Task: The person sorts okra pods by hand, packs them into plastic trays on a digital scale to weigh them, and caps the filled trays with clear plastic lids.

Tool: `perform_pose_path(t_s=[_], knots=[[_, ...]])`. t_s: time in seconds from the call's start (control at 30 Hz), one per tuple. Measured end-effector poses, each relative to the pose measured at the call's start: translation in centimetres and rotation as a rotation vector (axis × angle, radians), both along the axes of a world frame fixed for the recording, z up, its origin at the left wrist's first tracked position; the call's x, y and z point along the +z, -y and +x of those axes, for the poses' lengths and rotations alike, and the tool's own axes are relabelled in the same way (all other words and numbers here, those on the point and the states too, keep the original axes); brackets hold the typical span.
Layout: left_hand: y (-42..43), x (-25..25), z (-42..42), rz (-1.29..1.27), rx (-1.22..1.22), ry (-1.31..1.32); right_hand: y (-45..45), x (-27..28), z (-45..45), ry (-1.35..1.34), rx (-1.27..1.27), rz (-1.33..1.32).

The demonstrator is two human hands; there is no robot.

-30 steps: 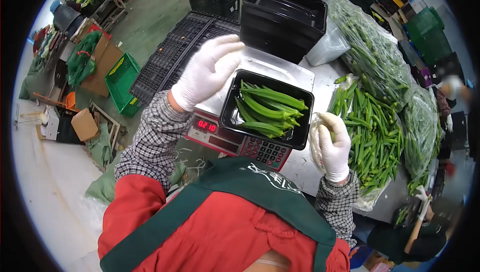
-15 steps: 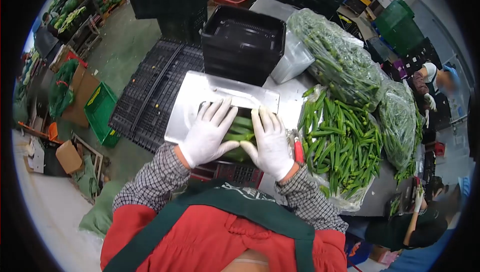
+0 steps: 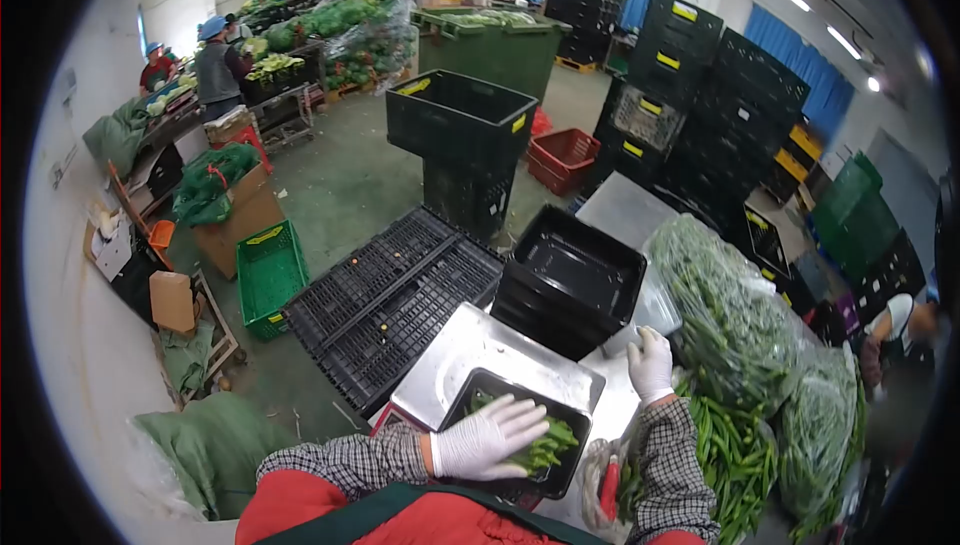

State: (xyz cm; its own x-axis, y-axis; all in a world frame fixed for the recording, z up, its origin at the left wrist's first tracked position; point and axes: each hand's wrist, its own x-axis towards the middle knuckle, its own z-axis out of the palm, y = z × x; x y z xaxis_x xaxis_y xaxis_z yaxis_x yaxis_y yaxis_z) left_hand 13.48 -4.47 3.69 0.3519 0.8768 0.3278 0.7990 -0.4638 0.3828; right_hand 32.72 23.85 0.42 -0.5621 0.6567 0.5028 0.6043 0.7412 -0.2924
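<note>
White gloves cover both hands. My left hand [image 3: 490, 439] lies flat over the okra [image 3: 552, 445] in a black tray [image 3: 574, 475], its fingers stretched out. That tray rests on the steel plate of a scale [image 3: 450, 350]. My right hand [image 3: 651, 365] is raised near a clear plastic container [image 3: 655, 303], just right of the stacked black trays [image 3: 568, 285]; its fingers are bent and what they touch is too small to make out. Loose okra [image 3: 735, 455] lies right of my right forearm. A red-handled tool [image 3: 609, 490] is beside the tray.
Bagged okra [image 3: 725, 315] lies at the right of the table. Black crates [image 3: 395, 305] stand behind the scale, with a green crate [image 3: 272, 280] and a red crate [image 3: 563, 160] on the floor. Other people [image 3: 215, 70] stand at the back left and far right.
The view has tilted up toward the room. Both hands came together over the tray, then my right hand moved away to the upper right while my left stayed on the okra.
</note>
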Motion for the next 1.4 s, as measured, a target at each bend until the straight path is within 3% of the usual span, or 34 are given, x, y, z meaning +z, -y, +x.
perform_pose_path(t_s=[0.13, 0.23, 0.4, 0.43, 0.47, 0.53, 0.6, 0.63, 0.7, 0.8, 0.9, 1.0, 1.03, 1.1, 1.17, 1.23, 1.27, 1.3, 1.37, 1.4], knots=[[-0.2, -0.6, 0.4, -0.015, 0.016, -0.017, -5.5, -1.4, -2.2, 0.106, -0.13, -0.127], [-0.2, -1.0, 0.4, 0.014, 0.015, 0.061, -7.0, -1.7, -3.3, 0.354, -0.193, -0.16], [0.0, -0.2, -0.2, 0.183, 0.095, 0.251, -8.4, -2.5, -2.0, 0.147, 0.014, -0.336], [-0.1, 0.1, -0.3, 0.199, 0.102, 0.266, -7.4, -0.2, -2.3, 0.243, -0.038, -0.601], [-0.2, 0.2, -0.2, 0.221, 0.107, 0.26, -9.6, -3.6, -1.2, 0.207, 0.022, -0.59], [-0.2, 0.6, 0.0, 0.194, 0.149, 0.233, -8.4, -2.1, -0.7, 0.133, 0.066, -0.818], [-0.4, 0.9, 0.2, 0.191, 0.166, 0.219, -7.0, -1.4, -1.0, 0.05, 0.023, -0.817], [-0.3, 0.9, 0.3, 0.179, 0.176, 0.214, -7.3, -2.6, -1.6, 0.147, -0.015, -0.508], [-0.2, 0.9, 0.6, 0.166, 0.181, 0.186, -4.1, -0.6, -2.6, 0.098, -0.122, -0.28], [0.3, 1.0, 0.8, 0.183, 0.184, 0.181, -5.0, 0.3, -4.3, 0.166, -0.189, -0.326], [0.9, 1.3, 0.8, 0.214, 0.203, 0.178, -6.3, 1.8, -3.8, 0.084, -0.325, 0.051], [1.6, 1.6, 0.6, 0.228, 0.229, 0.208, -4.6, 8.4, -2.2, -0.029, -0.439, -0.086], [1.8, 1.9, 0.5, 0.229, 0.236, 0.265, -4.1, 9.4, -1.0, -0.213, -0.358, 0.051], [2.4, 2.5, 0.3, 0.196, 0.333, 0.365, -1.0, 12.9, 1.6, -0.574, -0.143, 0.006], [2.1, 3.0, 0.1, 0.261, 0.364, 0.538, 3.3, 15.6, 3.9, -0.838, 0.229, -0.299], [1.7, 2.4, -0.4, 0.277, 0.37, 0.814, 8.8, 18.3, 6.1, -0.678, 0.373, -0.755], [1.7, 4.5, -0.1, 0.266, 0.288, 0.851, 10.8, 18.6, 6.1, -0.52, 0.377, -0.945], [1.8, 5.1, 0.4, 0.13, 0.128, 1.11, 13.3, 17.6, 5.8, -0.357, 0.377, -1.159], [3.3, 6.0, -0.7, -0.296, 0.122, 1.199, 14.5, 15.3, 4.5, -0.358, 0.372, -1.19], [3.5, 6.2, -0.7, -0.25, 0.235, 1.191, 14.6, 14.4, 3.9, -0.409, 0.315, -1.08]])
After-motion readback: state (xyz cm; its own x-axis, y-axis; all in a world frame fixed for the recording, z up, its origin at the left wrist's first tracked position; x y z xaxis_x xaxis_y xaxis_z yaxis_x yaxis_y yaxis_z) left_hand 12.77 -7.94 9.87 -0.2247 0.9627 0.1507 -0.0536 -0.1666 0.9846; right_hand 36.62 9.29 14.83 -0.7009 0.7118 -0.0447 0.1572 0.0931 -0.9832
